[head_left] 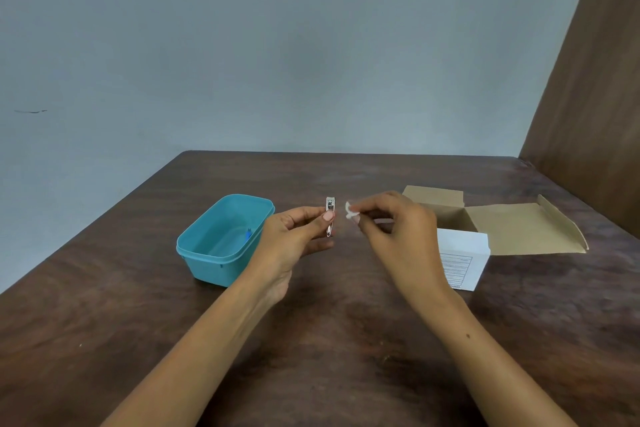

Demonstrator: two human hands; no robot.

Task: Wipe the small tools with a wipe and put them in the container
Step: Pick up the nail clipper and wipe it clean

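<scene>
Left hand (pixel 294 236), right hand (pixel 398 232) pinching

A turquoise container (pixel 221 246) with a small blue item (pixel 248 234) inside, a silver nail clipper (pixel 330 215), a white wipe (pixel 350 211) and a white-and-tan cardboard box (pixel 491 229) on a dark brown woodgrain table (pixel 311 340).

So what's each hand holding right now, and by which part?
The left hand pinches the nail clipper upright at mid-body, between thumb and fingers. The right hand pinches a small white wipe by its right edge, just apart from the clipper.
</scene>
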